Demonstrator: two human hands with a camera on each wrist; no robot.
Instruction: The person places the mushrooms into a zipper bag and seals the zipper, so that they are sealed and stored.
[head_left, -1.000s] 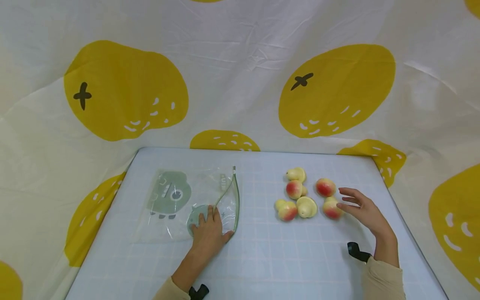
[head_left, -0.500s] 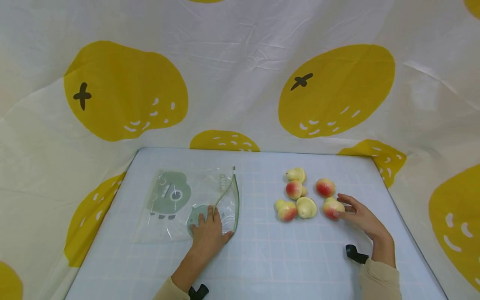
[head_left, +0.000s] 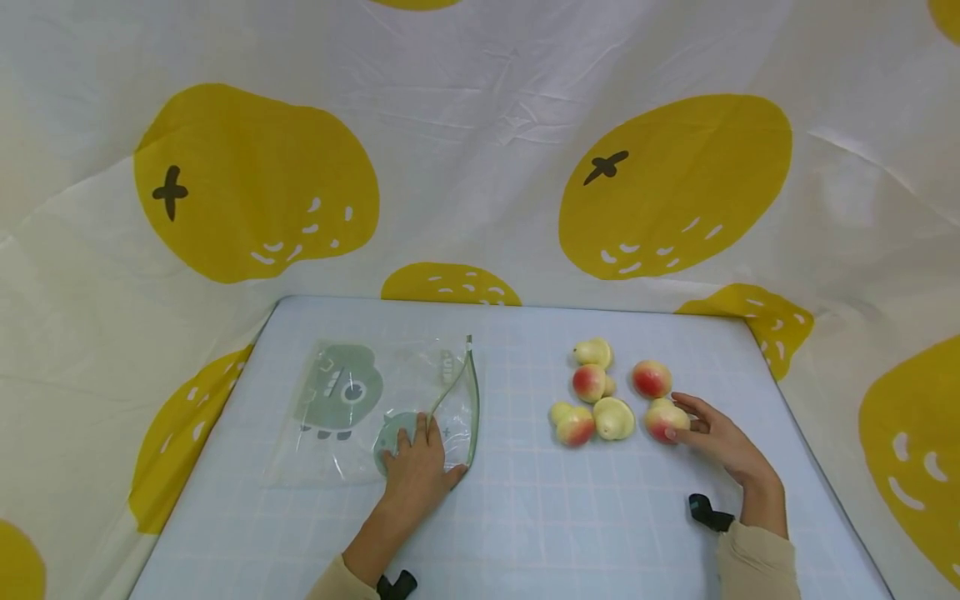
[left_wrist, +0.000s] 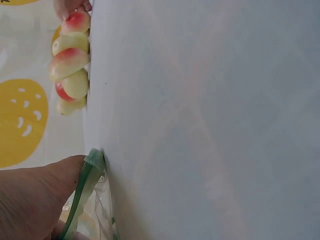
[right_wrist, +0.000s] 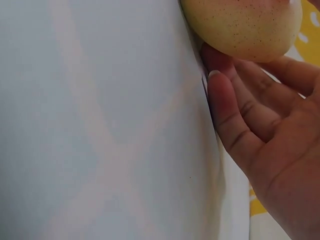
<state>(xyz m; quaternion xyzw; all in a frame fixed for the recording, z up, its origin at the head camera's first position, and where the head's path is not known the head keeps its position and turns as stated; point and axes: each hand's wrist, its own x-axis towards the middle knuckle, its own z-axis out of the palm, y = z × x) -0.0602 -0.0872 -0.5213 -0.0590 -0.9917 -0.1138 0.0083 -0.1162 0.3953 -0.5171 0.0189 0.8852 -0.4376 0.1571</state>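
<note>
My left hand (head_left: 416, 467) rests with spread fingers on a clear zip bag (head_left: 405, 367) printed with green cartoon creatures. Its thumb lies at the green zip edge (left_wrist: 82, 190) in the left wrist view. On the right, my right hand (head_left: 720, 437) holds a red-and-yellow toy peach (head_left: 663, 422), thumb on the near side and forefinger on the far side. The right wrist view shows curled fingers against the underside of that speckled peach (right_wrist: 245, 30), which sits at the table surface. Another redder peach (head_left: 651, 379) lies just behind it.
Left of the held peach lie more toy fruits: a pale yellow pear (head_left: 613, 418), a peach (head_left: 574, 427), a red peach (head_left: 588, 382) and a yellow pear (head_left: 588, 352). The pale checked table (head_left: 525, 517) meets a lemon-print cloth (head_left: 465, 167) behind.
My right hand has moved left and slightly down onto the near right peach, its fingers closing around it. The left hand stays on the bag.
</note>
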